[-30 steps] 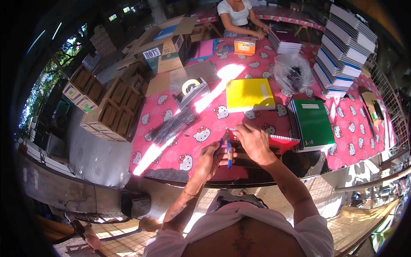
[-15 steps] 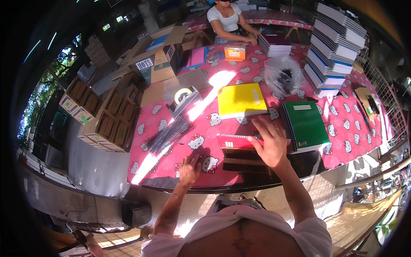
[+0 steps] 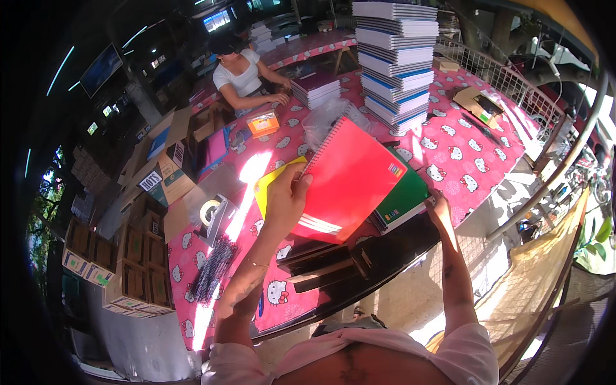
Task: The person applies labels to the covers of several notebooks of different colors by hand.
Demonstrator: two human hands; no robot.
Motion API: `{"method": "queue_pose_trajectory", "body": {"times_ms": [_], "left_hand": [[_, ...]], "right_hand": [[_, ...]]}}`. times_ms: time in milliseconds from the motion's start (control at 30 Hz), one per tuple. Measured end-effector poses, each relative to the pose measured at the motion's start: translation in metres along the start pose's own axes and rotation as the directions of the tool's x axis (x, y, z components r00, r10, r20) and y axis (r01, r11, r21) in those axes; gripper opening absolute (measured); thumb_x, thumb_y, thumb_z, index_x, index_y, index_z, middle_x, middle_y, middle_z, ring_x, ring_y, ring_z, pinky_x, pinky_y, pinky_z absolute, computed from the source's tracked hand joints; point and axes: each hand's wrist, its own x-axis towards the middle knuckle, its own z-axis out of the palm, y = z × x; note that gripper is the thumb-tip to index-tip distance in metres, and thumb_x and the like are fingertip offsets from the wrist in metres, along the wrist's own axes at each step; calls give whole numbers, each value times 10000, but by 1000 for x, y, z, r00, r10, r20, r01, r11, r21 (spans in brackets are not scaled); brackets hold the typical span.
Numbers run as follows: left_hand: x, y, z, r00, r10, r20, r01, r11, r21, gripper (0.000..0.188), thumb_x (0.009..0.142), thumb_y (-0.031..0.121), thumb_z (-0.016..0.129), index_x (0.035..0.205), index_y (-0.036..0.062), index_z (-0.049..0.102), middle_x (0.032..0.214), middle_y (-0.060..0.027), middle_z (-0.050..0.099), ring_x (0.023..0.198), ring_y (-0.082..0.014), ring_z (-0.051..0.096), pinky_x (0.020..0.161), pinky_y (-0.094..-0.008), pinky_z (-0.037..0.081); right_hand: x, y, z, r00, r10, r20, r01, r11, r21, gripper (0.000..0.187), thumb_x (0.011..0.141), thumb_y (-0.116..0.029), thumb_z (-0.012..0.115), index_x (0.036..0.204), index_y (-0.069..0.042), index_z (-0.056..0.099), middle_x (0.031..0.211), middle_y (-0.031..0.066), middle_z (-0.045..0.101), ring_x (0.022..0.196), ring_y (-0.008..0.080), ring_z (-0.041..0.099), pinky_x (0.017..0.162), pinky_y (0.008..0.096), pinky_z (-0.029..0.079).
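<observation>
My left hand [image 3: 287, 197] is closed on a red spiral notebook [image 3: 350, 179], gripping its wire-bound edge and holding it tilted above the table. At the near right corner of a small stack of green notebooks [image 3: 405, 196], my right hand [image 3: 437, 206] has its fingers round the edge. The red notebook covers part of that stack. A yellow notebook [image 3: 272, 174] shows partly behind my left hand. Below the red notebook, a dark open box [image 3: 321, 262] lies at the table's front edge.
A tall notebook stack [image 3: 396, 77] stands beyond, beside a clear plastic bag [image 3: 319, 122]. A co-worker [image 3: 244, 80] is near purple notebooks [image 3: 316, 88]. A tape dispenser [image 3: 217, 223], black binding coils [image 3: 210, 273], an orange box [image 3: 263, 124] and cartons [image 3: 138, 276] are leftward.
My left hand has come up from the table and now holds the red notebook, lifted from the dark box. My right hand has moved right to the green stack. The view has turned right.
</observation>
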Motion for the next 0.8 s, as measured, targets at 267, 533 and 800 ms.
{"method": "queue_pose_trajectory", "body": {"times_ms": [267, 533, 800], "left_hand": [[20, -111, 214, 896, -330, 295, 385, 910, -152, 548, 880, 190, 718, 1355, -31, 560, 926, -221, 691, 890, -313, 705, 778, -414, 550], [6, -141, 235, 978, -95, 188, 62, 983, 175, 522, 852, 249, 743, 1250, -55, 597, 1032, -305, 676, 1002, -464, 659, 874, -510, 532], [59, -111, 207, 951, -158, 266, 39, 915, 402, 587, 894, 362, 695, 1305, -35, 558, 1184, -296, 645, 1092, -451, 629, 915, -499, 522]], "right_hand": [[-1, -14, -2, 990, 133, 48, -135, 989, 54, 470, 818, -158, 721, 1276, -84, 644, 1281, 157, 659, 1131, 360, 657, 950, 435, 528], [3, 10, 3, 982, 184, -35, -179, 978, 112, 661, 817, -140, 707, 1420, -53, 450, 1222, 232, 676, 1159, 400, 642, 944, 445, 524], [-26, -12, 37, 522, 841, -144, -239, 307, 921, 592, 905, -250, 657, 1440, -78, 471, 1440, 145, 540, 1330, 332, 512, 1036, 454, 468]]}}
